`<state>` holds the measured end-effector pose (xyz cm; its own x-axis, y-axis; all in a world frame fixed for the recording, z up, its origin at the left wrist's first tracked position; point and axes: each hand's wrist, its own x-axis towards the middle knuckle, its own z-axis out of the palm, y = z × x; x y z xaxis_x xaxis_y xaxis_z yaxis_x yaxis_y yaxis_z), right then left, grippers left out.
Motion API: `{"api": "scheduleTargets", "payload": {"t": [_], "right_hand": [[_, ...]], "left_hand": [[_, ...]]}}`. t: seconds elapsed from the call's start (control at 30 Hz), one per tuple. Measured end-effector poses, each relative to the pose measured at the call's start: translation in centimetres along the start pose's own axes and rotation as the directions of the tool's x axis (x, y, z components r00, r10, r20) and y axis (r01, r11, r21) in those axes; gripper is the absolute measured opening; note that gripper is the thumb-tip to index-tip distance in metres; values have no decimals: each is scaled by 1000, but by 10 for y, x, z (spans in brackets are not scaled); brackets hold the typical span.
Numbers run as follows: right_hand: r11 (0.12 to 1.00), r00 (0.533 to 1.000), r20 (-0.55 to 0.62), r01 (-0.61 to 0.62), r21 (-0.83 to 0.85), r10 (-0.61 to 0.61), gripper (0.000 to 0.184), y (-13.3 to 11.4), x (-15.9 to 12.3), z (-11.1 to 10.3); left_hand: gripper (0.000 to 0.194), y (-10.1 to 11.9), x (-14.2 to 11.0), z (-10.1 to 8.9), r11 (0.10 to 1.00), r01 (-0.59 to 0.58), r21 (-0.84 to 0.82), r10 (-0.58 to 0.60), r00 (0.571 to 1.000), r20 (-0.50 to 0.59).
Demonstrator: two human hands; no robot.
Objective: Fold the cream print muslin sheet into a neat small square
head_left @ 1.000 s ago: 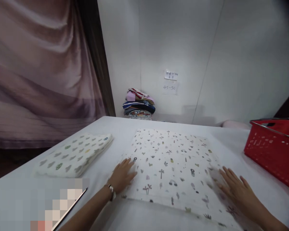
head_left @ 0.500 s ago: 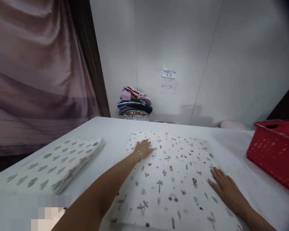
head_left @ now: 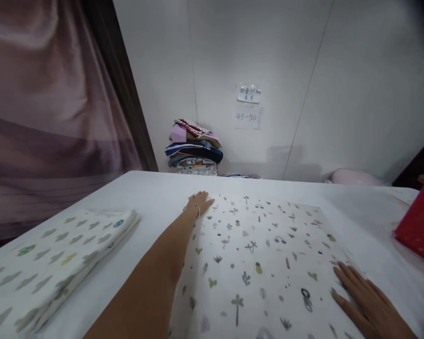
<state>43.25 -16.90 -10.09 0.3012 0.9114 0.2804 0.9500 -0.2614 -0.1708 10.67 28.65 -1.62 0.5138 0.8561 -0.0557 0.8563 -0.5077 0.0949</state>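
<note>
A white cloth (head_left: 254,254) printed with small palms, cacti and rainbows lies spread flat in front of me. My left hand (head_left: 199,202), with a bracelet at the wrist, rests on its far left corner, fingers stretched out. On the cloth's right edge, nearer to me, my right hand (head_left: 369,296) lies flat with its fingers extended. Neither hand grips anything. To the left sits a folded cloth (head_left: 56,263) with grey cloud prints, apart from both hands. The near edge of the spread cloth is outside the view.
Both cloths lie on a white table (head_left: 151,197). A red basket (head_left: 419,226) stands at the right. Behind the table is a stack of folded fabrics (head_left: 194,148) against the wall, with paper signs (head_left: 248,106) above. A pinkish curtain (head_left: 38,94) hangs at left.
My left hand has slid from the cloth's surface outward to its far left corner. The view has shifted, and the basket shows less at the right edge. Both hands stay flat.
</note>
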Motion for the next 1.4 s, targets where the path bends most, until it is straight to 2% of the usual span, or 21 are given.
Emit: {"api": "scheduleTargets", "payload": {"t": [0.1, 0.17, 0.27, 0.33, 0.4, 0.47, 0.5, 0.63, 0.73, 0.83, 0.97, 1.07, 1.17, 1.3, 1.4], "right_hand": [[998, 999, 26, 42, -48, -40, 63, -4, 0, -4], [996, 999, 30, 39, -82, -37, 65, -6, 1, -8], [990, 998, 42, 46, -132, -40, 66, -9, 3, -11], [987, 997, 53, 62, -150, -55, 67, -11, 4, -13], [985, 997, 61, 61, -161, -52, 67, -14, 5, -16], [985, 997, 72, 33, -171, -21, 66, -19, 7, -20], [985, 997, 79, 16, -174, -3, 65, -22, 8, -23], [988, 993, 112, -25, -154, 43, 61, -33, 12, -34], [990, 988, 134, -54, -131, 72, 60, -40, 16, -41], [991, 982, 160, -85, -102, 101, 61, -46, 18, -45], [988, 967, 211, -132, -77, 145, 65, -53, 20, -53], [986, 948, 268, -164, -45, 170, 67, -57, 24, -62], [977, 918, 342, -212, -4, 200, 67, -58, 37, -71], [967, 936, 243, -246, -62, 253, 64, -52, 63, -75], [942, 911, 243, -313, -120, 334, 65, -43, 72, -67]], "left_hand": [[63, -6, 4, -2, 998, 61, 8, -61, 998, -23], [64, -8, 5, -4, 990, 142, 12, -142, 989, -38], [68, 2, 3, -7, 981, 190, 25, -188, 981, -54], [67, 18, -1, -4, 993, 110, 30, -108, 992, -60], [67, 37, -4, 1, 998, -63, 24, 64, 996, -60], [67, 53, -5, 8, 976, -215, 7, 216, 976, -31], [68, 58, -4, 11, 967, -256, -4, 256, 967, -8], [70, 63, 4, 12, 971, -238, -27, 239, 970, 53], [70, 61, -3, 5, 971, -237, -30, 238, 970, 57], [68, 60, -38, -3, 963, -267, -29, 268, 961, 62], [67, 54, -116, -5, 936, -349, -34, 351, 934, 68], [66, 38, -176, 0, 931, -364, -22, 365, 928, 74], [65, 17, -223, 7, 948, -319, 19, 317, 946, 73], [62, -2, -257, 17, 970, -237, 61, 237, 971, 9], [60, -3, -267, 19, 972, -228, 59, 230, 972, -41]]}}
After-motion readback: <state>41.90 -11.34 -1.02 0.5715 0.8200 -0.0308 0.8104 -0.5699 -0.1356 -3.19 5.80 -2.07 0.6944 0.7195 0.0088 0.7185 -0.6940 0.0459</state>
